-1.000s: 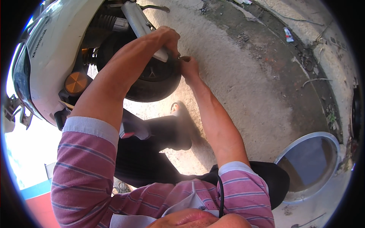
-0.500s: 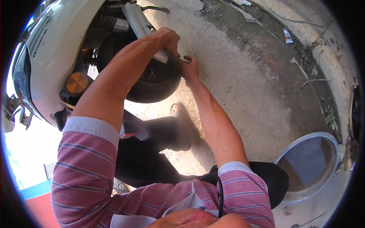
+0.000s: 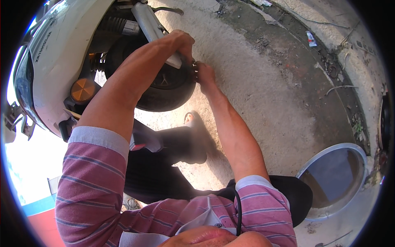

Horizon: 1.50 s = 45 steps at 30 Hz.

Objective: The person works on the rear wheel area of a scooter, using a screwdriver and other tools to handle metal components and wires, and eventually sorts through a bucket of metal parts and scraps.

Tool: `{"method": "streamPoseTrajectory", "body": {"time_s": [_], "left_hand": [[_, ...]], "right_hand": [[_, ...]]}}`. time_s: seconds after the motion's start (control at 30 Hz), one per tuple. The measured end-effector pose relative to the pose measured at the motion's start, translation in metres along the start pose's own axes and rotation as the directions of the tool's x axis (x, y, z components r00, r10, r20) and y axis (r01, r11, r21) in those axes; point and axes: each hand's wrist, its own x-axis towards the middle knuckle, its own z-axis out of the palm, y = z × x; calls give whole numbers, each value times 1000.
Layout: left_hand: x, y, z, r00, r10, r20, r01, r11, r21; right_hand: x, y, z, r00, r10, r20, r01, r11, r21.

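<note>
The tyre (image 3: 164, 99) is forward and left of the basin (image 3: 363, 158).

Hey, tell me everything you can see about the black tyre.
The tyre is round, black and rubber-looking, fitted around a dark hub that faces the camera, beside the white vehicle body. The left forearm and a silver bar cover part of it. The right hand is at its right-hand edge; contact there is unclear, and so is its inflation.

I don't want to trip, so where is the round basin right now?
In the head view, the basin is on the ground at lower right, just right of the person's right knee.
</note>
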Motion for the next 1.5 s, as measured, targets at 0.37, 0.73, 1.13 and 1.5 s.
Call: {"method": "streamPoseTrajectory", "body": {"time_s": [0.37,0.73,1.13,1.5], "left_hand": [[7,2,-45,954,70,-293,-128,974,-185],[-178,72,-167,705,125,-698,-360,911,-201],[-376,77,34,611,374,-698,-643,748,-163],[-415,145,236,746,51,-665,-621,415,-665]], "right_hand": [[36,15,-19,899,-372,233,416,890,-185],[30,-39,3,988,148,54,-141,984,-112],[68,-15,11,990,97,-105,-119,968,-220],[35,-45,19,979,-202,-33,178,920,-350]]}}
